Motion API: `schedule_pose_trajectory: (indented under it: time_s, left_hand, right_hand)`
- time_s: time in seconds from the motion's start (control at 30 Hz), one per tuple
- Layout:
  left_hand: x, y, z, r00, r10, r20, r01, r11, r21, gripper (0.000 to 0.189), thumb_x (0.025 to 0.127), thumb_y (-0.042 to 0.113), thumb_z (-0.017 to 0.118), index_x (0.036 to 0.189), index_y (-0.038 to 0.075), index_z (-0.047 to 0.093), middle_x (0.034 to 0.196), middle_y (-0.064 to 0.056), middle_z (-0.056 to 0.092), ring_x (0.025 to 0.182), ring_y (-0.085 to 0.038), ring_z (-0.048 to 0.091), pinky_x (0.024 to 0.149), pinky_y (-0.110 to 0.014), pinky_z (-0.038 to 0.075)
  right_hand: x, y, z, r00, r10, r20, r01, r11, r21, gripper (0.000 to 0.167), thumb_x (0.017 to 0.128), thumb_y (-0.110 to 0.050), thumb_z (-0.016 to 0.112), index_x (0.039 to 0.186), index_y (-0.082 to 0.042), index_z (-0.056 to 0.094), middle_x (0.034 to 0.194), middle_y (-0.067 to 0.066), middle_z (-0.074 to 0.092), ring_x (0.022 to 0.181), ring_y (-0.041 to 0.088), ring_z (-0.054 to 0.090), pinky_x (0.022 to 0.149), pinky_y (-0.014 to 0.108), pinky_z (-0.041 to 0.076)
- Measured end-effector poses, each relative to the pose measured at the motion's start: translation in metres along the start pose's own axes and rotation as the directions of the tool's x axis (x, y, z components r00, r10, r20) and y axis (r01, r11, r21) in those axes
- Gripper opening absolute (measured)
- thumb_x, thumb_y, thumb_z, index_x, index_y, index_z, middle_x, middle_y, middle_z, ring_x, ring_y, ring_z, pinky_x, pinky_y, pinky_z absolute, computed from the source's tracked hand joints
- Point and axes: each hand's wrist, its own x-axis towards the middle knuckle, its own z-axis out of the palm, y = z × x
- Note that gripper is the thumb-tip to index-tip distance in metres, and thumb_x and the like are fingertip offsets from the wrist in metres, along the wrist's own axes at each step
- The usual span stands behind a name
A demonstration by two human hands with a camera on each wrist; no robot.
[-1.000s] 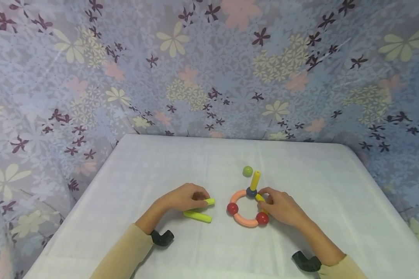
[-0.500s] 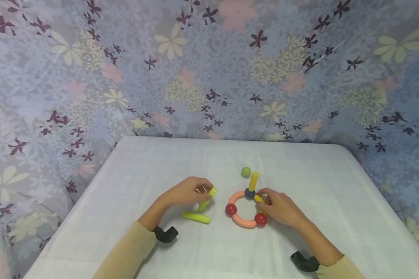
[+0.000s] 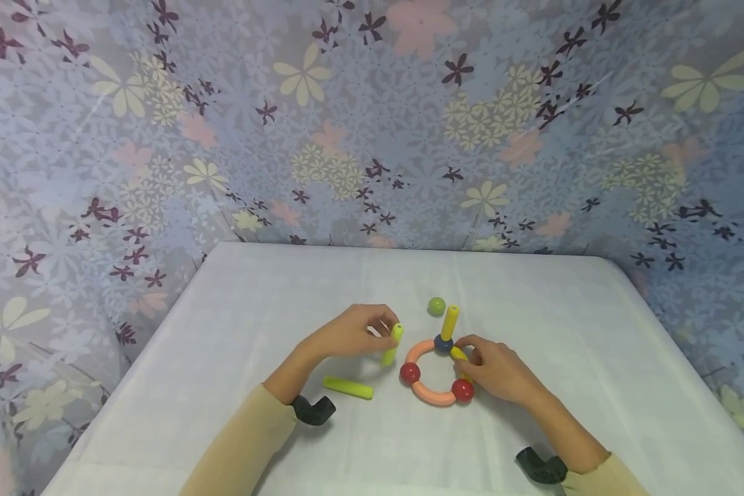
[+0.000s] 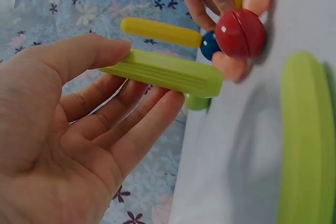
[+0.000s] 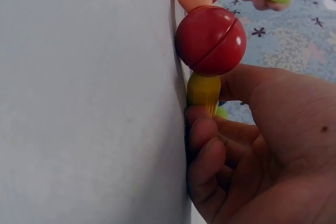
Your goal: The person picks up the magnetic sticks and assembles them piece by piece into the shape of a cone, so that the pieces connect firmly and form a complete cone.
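My left hand (image 3: 359, 331) pinches a lime-green stick (image 4: 168, 72) between thumb and fingers, holding it nearly upright just left of a ring of toy pieces. The ring joins salmon curved sticks (image 3: 432, 396), two red balls (image 3: 410, 373), a dark blue ball (image 3: 443, 344) and a yellow curved stick (image 5: 203, 90). From the blue ball a straight yellow stick (image 3: 450, 322) rises. My right hand (image 3: 502, 368) grips the yellow curved piece on the ring's right side and partly covers it. In the left wrist view, the held stick is clear of the table.
A second lime-green stick (image 3: 348, 388) lies on the white-covered table (image 3: 273, 289), left of the ring. Behind the ring sits a green ball (image 3: 437, 306). Flowered cloth (image 3: 372, 124) hangs beyond the table's far edge.
My left hand has lifted the lime-green stick off the table, turned it upright and carried it right, closer to the ring. My right hand stays on the ring.
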Motion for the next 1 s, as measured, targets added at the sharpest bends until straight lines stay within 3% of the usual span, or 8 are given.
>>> schedule_pose_trajectory:
  time_s: [0.2,0.37,0.7,1.0]
  left_hand:
    - [0.001,0.013,0.006,0.994,0.043,-0.1,-0.05,0.996,-0.07,0.026,0.087,0.02,0.072,0.111,0.016,0.062,0.102,0.009,0.064,0.096,-0.007,0.061,0.079,-0.024,0.052]
    - [0.001,0.015,0.012,0.988,0.04,-0.149,-0.059,0.991,-0.124,0.027,0.086,0.016,0.073,0.111,0.014,0.063,0.103,0.007,0.064,0.097,-0.008,0.061,0.079,-0.024,0.052]
    - [0.009,0.013,0.029,0.994,0.064,-0.089,-0.074,0.991,-0.112,0.025,0.086,0.021,0.073,0.109,0.018,0.064,0.101,0.009,0.065,0.096,-0.01,0.063,0.078,-0.023,0.052]
    - [0.006,0.013,0.029,0.991,0.112,-0.07,-0.119,0.988,-0.099,0.022,0.088,0.022,0.071,0.109,0.019,0.064,0.103,0.011,0.064,0.097,-0.007,0.062,0.077,-0.024,0.052]
  right_hand:
    - [0.001,-0.001,0.002,1.0,0.016,0.011,-0.016,1.0,0.016,0.045,0.087,-0.032,0.069,0.126,-0.012,0.058,0.068,0.003,0.052,0.059,0.018,0.049,0.051,0.031,0.039]
    - [0.0,-0.001,0.002,1.0,0.018,0.012,-0.019,1.0,0.021,0.046,0.087,-0.032,0.069,0.126,-0.011,0.058,0.068,0.003,0.053,0.059,0.018,0.049,0.052,0.031,0.039]
    - [-0.001,0.002,0.002,1.0,0.006,0.008,-0.006,1.0,0.017,0.045,0.087,-0.035,0.07,0.124,-0.012,0.06,0.066,0.003,0.052,0.058,0.018,0.048,0.05,0.031,0.038]
    - [0.001,0.001,0.0,1.0,-0.019,0.012,0.019,0.999,0.028,0.044,0.087,-0.034,0.07,0.123,-0.011,0.061,0.066,0.002,0.052,0.057,0.017,0.048,0.05,0.031,0.037]
